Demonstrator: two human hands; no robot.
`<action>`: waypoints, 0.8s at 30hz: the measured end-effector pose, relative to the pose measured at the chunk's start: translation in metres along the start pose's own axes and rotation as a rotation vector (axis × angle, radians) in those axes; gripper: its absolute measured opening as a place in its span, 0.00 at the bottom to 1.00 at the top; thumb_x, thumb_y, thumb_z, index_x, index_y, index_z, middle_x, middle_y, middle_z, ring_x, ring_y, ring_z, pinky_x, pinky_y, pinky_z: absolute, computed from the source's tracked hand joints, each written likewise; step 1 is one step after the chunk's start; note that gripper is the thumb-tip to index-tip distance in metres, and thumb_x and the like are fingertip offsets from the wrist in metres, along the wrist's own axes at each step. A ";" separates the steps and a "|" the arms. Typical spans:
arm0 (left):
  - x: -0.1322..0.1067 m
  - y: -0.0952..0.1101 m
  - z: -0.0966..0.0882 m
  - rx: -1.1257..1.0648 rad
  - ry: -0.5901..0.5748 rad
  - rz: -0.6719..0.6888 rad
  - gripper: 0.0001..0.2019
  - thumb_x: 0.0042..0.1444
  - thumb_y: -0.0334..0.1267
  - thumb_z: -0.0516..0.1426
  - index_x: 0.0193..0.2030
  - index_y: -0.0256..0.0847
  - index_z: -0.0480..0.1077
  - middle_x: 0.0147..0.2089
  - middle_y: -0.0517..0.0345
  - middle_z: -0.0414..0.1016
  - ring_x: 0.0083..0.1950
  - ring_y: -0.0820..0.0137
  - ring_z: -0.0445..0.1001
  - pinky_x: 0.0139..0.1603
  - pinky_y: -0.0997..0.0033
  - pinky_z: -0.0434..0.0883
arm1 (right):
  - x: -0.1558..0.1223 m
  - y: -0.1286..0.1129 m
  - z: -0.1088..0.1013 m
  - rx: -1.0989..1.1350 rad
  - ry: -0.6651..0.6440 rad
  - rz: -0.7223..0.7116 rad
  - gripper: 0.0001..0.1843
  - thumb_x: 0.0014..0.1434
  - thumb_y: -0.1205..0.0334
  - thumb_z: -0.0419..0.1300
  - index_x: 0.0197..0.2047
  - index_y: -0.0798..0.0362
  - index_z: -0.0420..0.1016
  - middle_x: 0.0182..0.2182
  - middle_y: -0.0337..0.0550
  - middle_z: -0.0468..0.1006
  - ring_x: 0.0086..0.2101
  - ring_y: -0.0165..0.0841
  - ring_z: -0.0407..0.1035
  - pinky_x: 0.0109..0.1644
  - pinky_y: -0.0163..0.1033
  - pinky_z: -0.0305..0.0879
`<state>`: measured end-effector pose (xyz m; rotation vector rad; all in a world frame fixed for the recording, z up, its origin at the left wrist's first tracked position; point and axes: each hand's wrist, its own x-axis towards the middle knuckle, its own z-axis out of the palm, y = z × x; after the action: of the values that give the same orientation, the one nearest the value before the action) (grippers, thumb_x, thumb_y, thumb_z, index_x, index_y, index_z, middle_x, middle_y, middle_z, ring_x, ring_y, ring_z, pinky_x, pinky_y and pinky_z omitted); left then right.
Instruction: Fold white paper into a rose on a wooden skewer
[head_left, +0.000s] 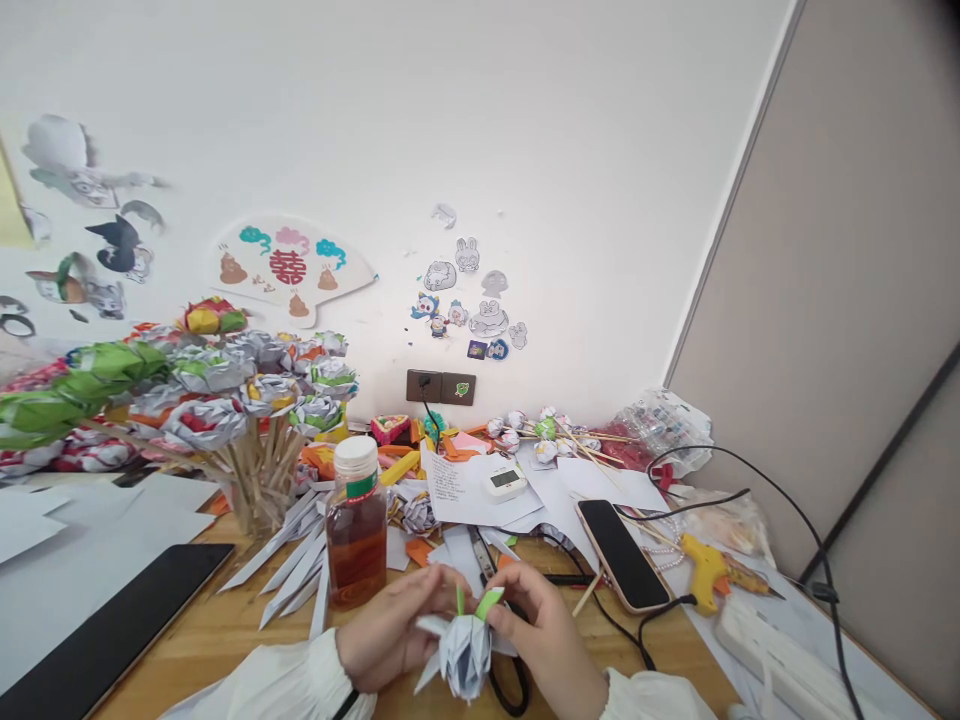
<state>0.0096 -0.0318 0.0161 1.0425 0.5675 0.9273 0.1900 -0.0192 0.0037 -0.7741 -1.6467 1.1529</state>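
My left hand (pixel 397 630) and my right hand (pixel 541 632) meet at the near edge of the wooden desk (pixel 217 630). Both pinch a folded paper flower (pixel 465 650), white and grey with two green tips sticking up. The fingers of each hand are closed on its sides. White sleeves cover both wrists. Black scissors (pixel 510 690) lie partly hidden under the flower and my right hand.
A bottle of amber liquid (pixel 357 522) stands just beyond my left hand. Paper flowers on sticks fill a vase (pixel 259 490) to the left. A phone (pixel 622 552), a yellow glue gun (pixel 706 570), cables, loose papers and paper strips crowd the desk.
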 end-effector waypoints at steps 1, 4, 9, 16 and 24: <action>0.000 0.001 0.000 -0.014 0.007 -0.007 0.19 0.54 0.52 0.47 0.36 0.37 0.67 0.33 0.56 0.70 0.28 0.75 0.67 0.30 0.74 0.62 | 0.000 0.002 0.000 0.006 0.020 0.010 0.08 0.49 0.60 0.59 0.32 0.54 0.67 0.28 0.40 0.69 0.32 0.33 0.65 0.37 0.37 0.60; 0.003 -0.003 -0.003 0.023 -0.004 0.002 0.19 0.45 0.50 0.57 0.39 0.40 0.66 0.36 0.57 0.68 0.31 0.74 0.68 0.32 0.74 0.63 | 0.002 0.004 -0.001 0.022 0.087 0.032 0.09 0.48 0.60 0.60 0.32 0.54 0.66 0.28 0.39 0.68 0.31 0.32 0.64 0.35 0.36 0.60; 0.004 -0.020 -0.003 0.234 -0.012 0.166 0.38 0.34 0.49 0.64 0.53 0.51 0.52 0.41 0.59 0.62 0.36 0.69 0.68 0.35 0.69 0.64 | 0.004 0.002 0.001 0.079 0.156 0.056 0.11 0.47 0.58 0.60 0.30 0.54 0.64 0.24 0.36 0.66 0.27 0.30 0.63 0.32 0.34 0.60; -0.005 -0.012 0.013 0.722 0.227 0.290 0.31 0.36 0.48 0.63 0.50 0.50 0.61 0.53 0.52 0.56 0.53 0.56 0.57 0.46 0.64 0.63 | 0.003 0.002 0.006 0.143 0.225 0.108 0.14 0.47 0.53 0.60 0.27 0.54 0.62 0.22 0.35 0.65 0.25 0.28 0.62 0.30 0.33 0.59; 0.000 -0.012 0.003 0.761 0.346 0.312 0.21 0.42 0.42 0.61 0.46 0.45 0.66 0.50 0.51 0.67 0.51 0.58 0.64 0.50 0.63 0.62 | 0.002 0.008 0.008 0.234 0.103 0.113 0.16 0.49 0.50 0.58 0.30 0.55 0.63 0.25 0.41 0.71 0.28 0.32 0.65 0.34 0.36 0.59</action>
<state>0.0168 -0.0354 0.0070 1.6979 1.1205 1.2130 0.1818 -0.0177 -0.0039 -0.7696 -1.3691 1.3355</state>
